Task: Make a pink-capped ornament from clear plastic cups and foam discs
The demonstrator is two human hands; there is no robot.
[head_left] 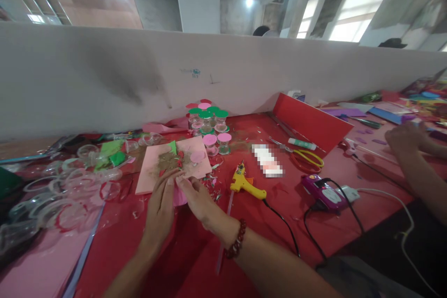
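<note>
Over the red tabletop (195,256), my left hand (162,198) and my right hand (198,199) meet with fingertips together. Between them shows a piece of pink paper (179,196), partly hidden by the fingers, which close on it from both sides. Just beyond my fingertips lies a pink board (146,178) stained with brown smears, carrying a pink paper disc (198,156) and green and red scraps. To the right of my right hand rests a yellow hot glue gun (246,186) with a glue stick running out of its back.
Clear plastic cups (75,179) pile up on the left. Cups topped with green and pink discs (209,121) stand behind the board. Rightward lie scissors (307,158), a glue tube (302,143), a purple power strip (323,193) with cords, and a red board (310,123). Another person's hand (405,142) is far right.
</note>
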